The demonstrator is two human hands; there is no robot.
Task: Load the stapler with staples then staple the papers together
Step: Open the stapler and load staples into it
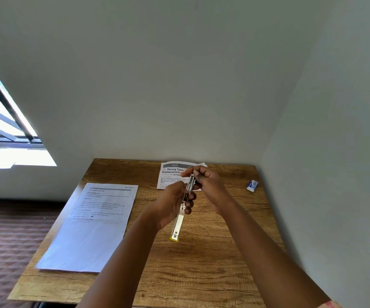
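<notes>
I hold a stapler (179,221) above the middle of the wooden table (201,274); its metal rail with a yellow end points toward me. My left hand (170,204) grips its middle from the left. My right hand (206,183) pinches the far end of the stapler from above. One printed sheet (95,227) lies flat on the table's left side. A second printed sheet (172,172) rests at the back, partly hidden behind my hands. A small blue and white staple box (252,186) sits at the back right.
White walls close in the table at the back and on the right. A window (4,121) is at the left, with patterned floor (6,241) below it beside the table's left edge.
</notes>
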